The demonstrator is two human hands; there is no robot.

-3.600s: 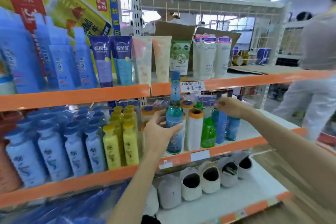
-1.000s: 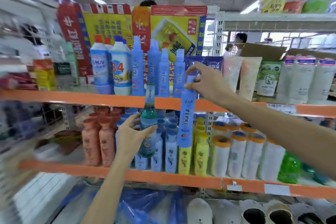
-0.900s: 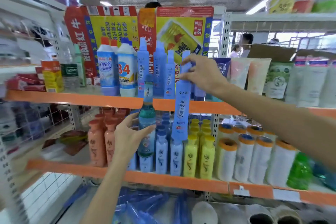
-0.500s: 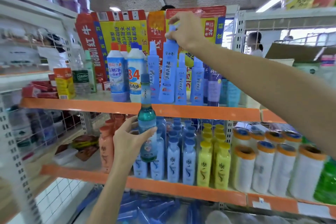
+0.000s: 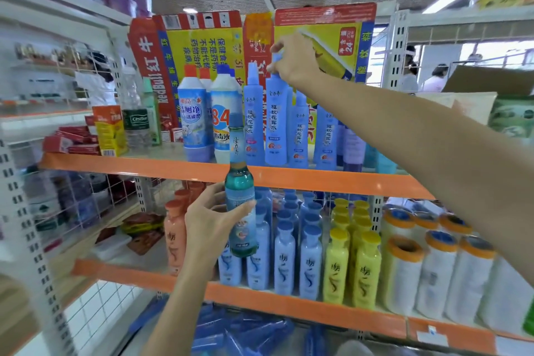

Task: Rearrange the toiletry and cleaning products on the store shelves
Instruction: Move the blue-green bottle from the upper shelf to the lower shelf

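Your right hand (image 5: 291, 62) pinches the cap of a tall blue spray bottle (image 5: 276, 121), which hangs below your grip with its base at the upper shelf (image 5: 318, 179), among matching blue bottles (image 5: 326, 139); whether it is fully set down I cannot tell. Your left hand (image 5: 209, 224) wraps its fingers and thumb round the body of a green-blue glass bottle (image 5: 240, 202), held upright in front of the shelf edge, the bottle rising above your grip.

The tall bottle's label reads 驱蚊花露水 in vertical characters. To its left stand a white bottle marked "84" (image 5: 224, 124) and a blue toilet cleaner (image 5: 192, 118) reading 洁厕净. Further left a clear bottle shows "Cestbon" (image 5: 135, 120). Behind is a Red Bull carton (image 5: 202, 40) printed 红牛.

Compared with half a second ago, the tall blue bottle sits lower, its base now level with its neighbours rather than raised above the shelf, and your left hand's bottle stays where it was.
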